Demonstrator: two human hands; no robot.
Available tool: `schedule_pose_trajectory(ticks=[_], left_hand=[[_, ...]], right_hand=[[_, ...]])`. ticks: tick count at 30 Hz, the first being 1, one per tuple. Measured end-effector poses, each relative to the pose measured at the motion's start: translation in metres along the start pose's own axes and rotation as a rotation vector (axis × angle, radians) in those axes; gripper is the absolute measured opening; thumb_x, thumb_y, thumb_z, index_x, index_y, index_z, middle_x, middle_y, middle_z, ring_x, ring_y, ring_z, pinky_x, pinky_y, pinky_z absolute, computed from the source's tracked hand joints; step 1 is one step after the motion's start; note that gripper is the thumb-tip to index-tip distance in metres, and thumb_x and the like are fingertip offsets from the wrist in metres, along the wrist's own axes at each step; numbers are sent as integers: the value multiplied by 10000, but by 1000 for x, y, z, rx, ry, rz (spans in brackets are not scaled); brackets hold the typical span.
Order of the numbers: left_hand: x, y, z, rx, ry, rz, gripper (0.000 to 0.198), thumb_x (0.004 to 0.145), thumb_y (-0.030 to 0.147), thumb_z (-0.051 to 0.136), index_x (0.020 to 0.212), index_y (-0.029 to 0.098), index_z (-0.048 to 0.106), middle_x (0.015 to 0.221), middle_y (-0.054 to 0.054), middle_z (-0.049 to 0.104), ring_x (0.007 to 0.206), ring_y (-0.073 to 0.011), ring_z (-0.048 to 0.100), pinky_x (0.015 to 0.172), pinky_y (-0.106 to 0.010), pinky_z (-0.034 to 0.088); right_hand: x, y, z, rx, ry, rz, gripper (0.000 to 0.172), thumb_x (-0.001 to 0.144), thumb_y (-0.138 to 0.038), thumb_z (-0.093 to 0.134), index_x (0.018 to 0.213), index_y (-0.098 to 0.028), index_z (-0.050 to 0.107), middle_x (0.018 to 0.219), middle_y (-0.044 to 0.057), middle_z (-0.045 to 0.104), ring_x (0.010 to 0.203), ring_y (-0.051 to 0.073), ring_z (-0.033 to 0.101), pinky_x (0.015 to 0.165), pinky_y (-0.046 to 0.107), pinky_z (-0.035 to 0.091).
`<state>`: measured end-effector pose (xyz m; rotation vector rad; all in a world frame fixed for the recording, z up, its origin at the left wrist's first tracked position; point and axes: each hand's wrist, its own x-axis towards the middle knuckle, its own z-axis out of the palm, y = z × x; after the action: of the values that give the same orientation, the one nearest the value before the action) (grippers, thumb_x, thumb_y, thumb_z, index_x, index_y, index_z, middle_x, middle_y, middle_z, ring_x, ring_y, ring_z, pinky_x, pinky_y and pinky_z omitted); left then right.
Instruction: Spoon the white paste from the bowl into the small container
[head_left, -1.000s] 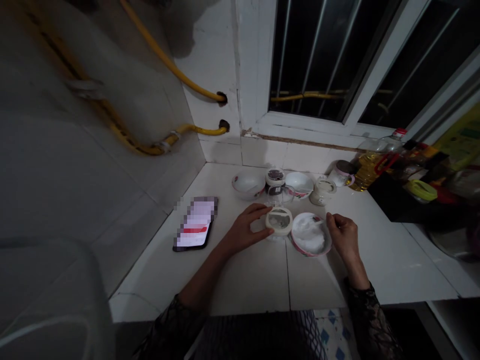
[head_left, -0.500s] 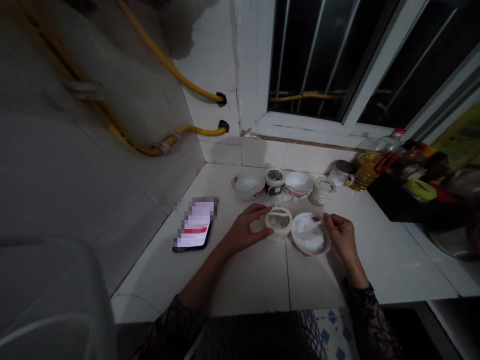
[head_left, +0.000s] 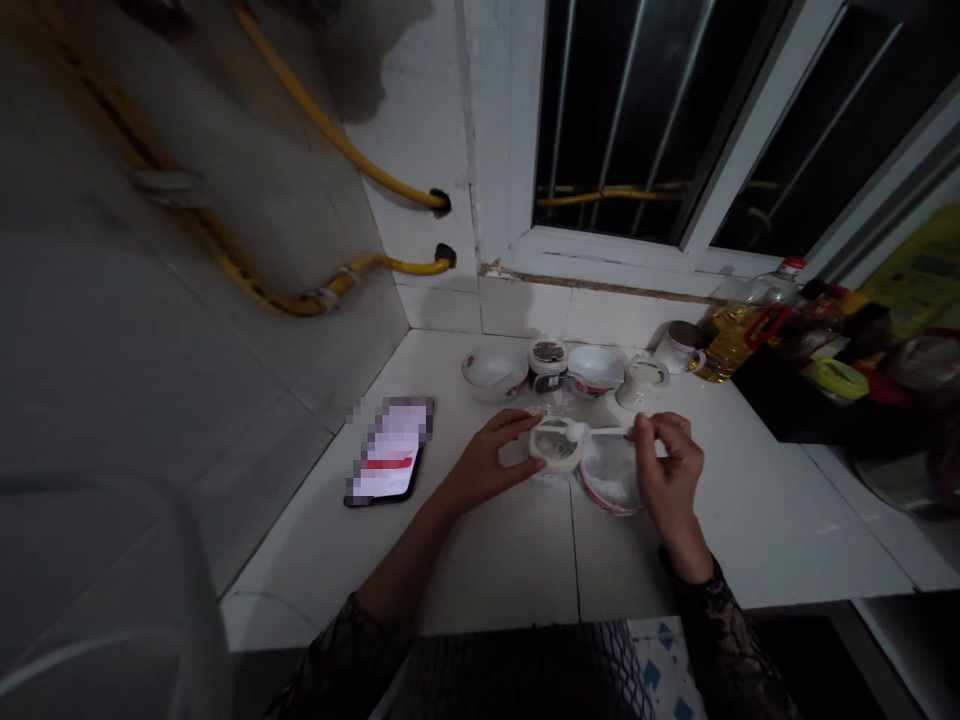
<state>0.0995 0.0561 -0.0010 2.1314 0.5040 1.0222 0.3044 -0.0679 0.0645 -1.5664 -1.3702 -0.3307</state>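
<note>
My left hand (head_left: pixel 495 458) grips the left side of a small clear jar (head_left: pixel 556 447) with a cream rim and its flip lid raised. Thumb and fingers are closed round that rim. In my right hand (head_left: pixel 670 465) is the handle end of a small white spoon (head_left: pixel 604 432), pinched between thumb and fingers. A heap of white powder sits in the spoon's bowl, at the right edge of the jar's mouth. Below the spoon stands a bowl (head_left: pixel 606 507) with a pink-patterned outside, holding white powder; my right hand hides part of it.
Behind stand a white bowl (head_left: pixel 493 374), a dark-filled jar (head_left: pixel 548 364), a second bowl (head_left: pixel 596 370) and a cream-lidded jar (head_left: pixel 643 382). A phone (head_left: pixel 390 450) lies left. An oil bottle (head_left: pixel 731 345) and a black box (head_left: pixel 780 395) of condiments stand right.
My right hand has lifted the spoon out of the powder in the bowl and moved it left to the jar's mouth, now loaded. My left hand stays on the jar.
</note>
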Motion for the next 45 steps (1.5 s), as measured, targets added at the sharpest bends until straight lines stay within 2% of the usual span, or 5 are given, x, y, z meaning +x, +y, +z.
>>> schedule_pose_trajectory(ticks=[5,9,17,39,45], left_hand=[[1,1,0,-6,6,-8,503,815,404,736,1281,243,642,1222,-106,627,1132,-245,618,986,-410,532],[0,1,1,-4,0,-3,505,815,405,735,1286,252,638,1230,-107,626,1136,-242,615,989,-410,530],[0,-1,1,-6,15,2,497,811,399,737,1279,262,643,1232,-106,630,1133,-246,616,984,-416,534],[0,-1,1,-9,7,-7,521,813,411,736,1300,259,628,1245,-108,617,1150,-244,610,993,-418,526],[0,0,0,-21,5,6,517,817,410,731,1301,259,627,1240,-106,620,1143,-245,612,981,-423,532]], right_hand=[[-5,-7,9,-136,-132,-419,307,960,-220,491,659,-206,554,594,-35,600,557,103,503,895,343,370],[3,19,-13,-216,-37,-257,349,974,-265,464,636,-209,530,541,-44,538,508,105,459,857,344,386],[1,64,-26,-393,-197,-208,425,990,-368,421,617,-206,542,557,-15,594,537,126,502,891,364,353],[-5,65,-4,-120,-241,98,498,903,-512,460,510,-210,500,441,-33,455,486,119,430,628,286,374],[-4,65,-14,38,-192,364,508,825,-587,512,495,-204,464,455,-47,378,465,98,362,480,247,296]])
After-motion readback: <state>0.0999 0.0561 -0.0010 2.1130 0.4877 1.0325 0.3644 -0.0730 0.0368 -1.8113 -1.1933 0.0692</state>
